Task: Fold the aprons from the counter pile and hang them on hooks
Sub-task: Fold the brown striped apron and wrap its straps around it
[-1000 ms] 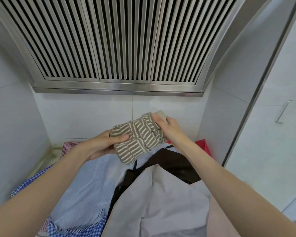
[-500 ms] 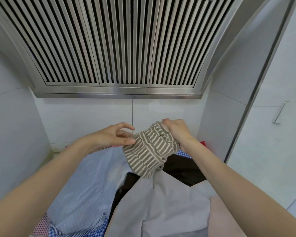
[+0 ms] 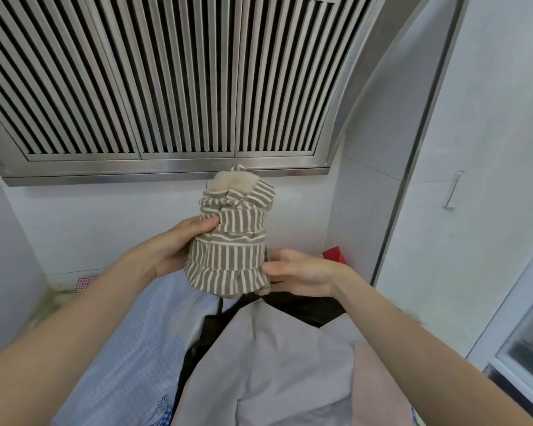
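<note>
A brown-and-cream striped apron (image 3: 231, 241), folded into a small thick bundle, is held upright in front of the wall, above the counter pile. My left hand (image 3: 179, 244) grips its left side, thumb pressed on the front. My right hand (image 3: 302, 272) holds the lower right edge, thumb at the front and fingers behind. The pile below holds a pale blue checked apron (image 3: 130, 342), a light grey apron (image 3: 268, 364), a black apron (image 3: 305, 305), a pink one (image 3: 379, 392) and a red one (image 3: 334, 254).
A steel range hood (image 3: 166, 87) hangs overhead. White tiled walls (image 3: 105, 216) close in the back and left. A steel-edged panel (image 3: 419, 142) and a cabinet handle (image 3: 453, 190) stand on the right; a glass door (image 3: 523, 342) sits at lower right.
The striped bundle has been turned upright and lifted. My left hand has taken hold of its left side, and my right hand has dropped from the top to the lower right edge.
</note>
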Motion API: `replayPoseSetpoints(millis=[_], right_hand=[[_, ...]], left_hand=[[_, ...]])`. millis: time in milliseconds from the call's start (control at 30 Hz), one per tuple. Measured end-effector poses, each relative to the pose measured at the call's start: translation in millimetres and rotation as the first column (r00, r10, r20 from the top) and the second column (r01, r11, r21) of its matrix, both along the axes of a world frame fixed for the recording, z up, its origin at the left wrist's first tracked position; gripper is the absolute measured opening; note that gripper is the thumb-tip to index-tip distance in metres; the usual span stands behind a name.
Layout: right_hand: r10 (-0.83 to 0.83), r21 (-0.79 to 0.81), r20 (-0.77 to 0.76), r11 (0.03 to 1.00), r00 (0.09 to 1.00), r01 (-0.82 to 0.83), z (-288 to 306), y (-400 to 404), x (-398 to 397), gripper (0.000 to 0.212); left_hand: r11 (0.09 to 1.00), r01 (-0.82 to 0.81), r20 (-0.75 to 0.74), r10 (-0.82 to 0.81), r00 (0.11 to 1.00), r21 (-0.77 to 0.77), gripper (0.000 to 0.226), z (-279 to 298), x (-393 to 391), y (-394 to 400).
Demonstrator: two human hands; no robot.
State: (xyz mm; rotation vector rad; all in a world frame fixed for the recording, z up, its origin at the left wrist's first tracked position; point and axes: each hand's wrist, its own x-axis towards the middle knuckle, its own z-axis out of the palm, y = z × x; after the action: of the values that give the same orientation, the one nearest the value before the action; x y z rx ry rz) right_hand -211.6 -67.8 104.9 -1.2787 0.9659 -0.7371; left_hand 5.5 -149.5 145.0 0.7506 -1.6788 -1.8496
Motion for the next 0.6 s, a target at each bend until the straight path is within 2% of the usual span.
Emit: replayPoseSetpoints(millis=[33, 67, 100, 133, 167, 200, 233, 300, 333, 400, 500, 600], right_hand=[[-0.019, -0.017, -0.073, 1.0, 0.997, 0.017, 3.4, 0.3, -0.3, 0.016], [-0.109, -0.062, -0.178, 0.993, 0.978, 0.099, 10.0, 0.3, -4.1, 0.006], [-0.27, -0.14, -0.307, 0.961, 0.913, 0.238, 16.6, -0.3, -11.0, 0.008], [-0.449, -0.25, -0.41, 0.892, 0.794, 0.375, 24.4, -0.7, -19.1, 0.013], [-0.606, -0.361, -0.441, 0.795, 0.662, 0.488, 33.3, -2.9, -27.9, 0.018], [-0.716, -0.439, -0.414, 0.698, 0.562, 0.566, 42.7, -3.9, -34.8, 0.023], [-0.791, -0.479, -0.342, 0.611, 0.507, 0.63, 51.2, -6.1, -40.7, 0.025], [-0.859, -0.43, -0.192, 0.509, 0.475, 0.746, 62.0, -10.6, -45.1, 0.025], [-0.87, -0.38, -0.192, 0.493, 0.455, 0.783, 65.7, -9.6, -45.7, 0.024], [-0.868, -0.275, -0.24, 0.49, 0.435, 0.827, 65.6, -6.4, -47.4, 0.028], [-0.897, -0.053, -0.087, 0.438, 0.432, 0.898, 66.0, 10.5, -66.5, 0.03], [-0.926, -0.042, 0.027, 0.374, 0.376, 0.926, 76.5, 28.0, -89.1, 0.027]], left_hand=[[1.0, -0.018, 0.011, 0.018, 1.0, 0.002, 0.089, 1.7, -0.1, -1.7], [0.999, -0.047, 0.032, 0.047, 0.998, -0.001, 0.094, 2.2, 1.1, -5.3], [0.996, -0.089, 0.06, 0.088, 0.994, 0.003, 0.097, -0.3, 2.4, -9.0], [0.99, -0.138, 0.082, 0.136, 0.987, 0.011, 0.099, -4.8, 3.4, -11.1], [0.983, -0.184, 0.102, 0.181, 0.978, 0.022, 0.1, -10.6, 2.1, -12.9], [0.975, -0.217, 0.107, 0.212, 0.972, 0.044, 0.099, -18.9, -2.1, -12.4], [0.966, -0.245, 0.083, 0.238, 0.968, 0.087, 0.092, -25.6, -9.6, -10.8], [0.932, -0.318, 0.009, 0.321, 0.947, 0.176, 0.069, -38.0, -30.0, -5.8], [0.919, -0.343, -0.012, 0.352, 0.936, 0.196, 0.068, -43.5, -41.6, -1.8], [0.917, -0.353, -0.038, 0.366, 0.93, 0.185, 0.08, -51.8, -57.3, 6.9], [0.945, -0.244, -0.133, 0.276, 0.952, 0.216, 0.072, -55.1, -74.7, 19.4], [0.978, -0.114, -0.186, 0.147, 0.971, 0.177, 0.064, -54.7, -92.2, 30.1]])
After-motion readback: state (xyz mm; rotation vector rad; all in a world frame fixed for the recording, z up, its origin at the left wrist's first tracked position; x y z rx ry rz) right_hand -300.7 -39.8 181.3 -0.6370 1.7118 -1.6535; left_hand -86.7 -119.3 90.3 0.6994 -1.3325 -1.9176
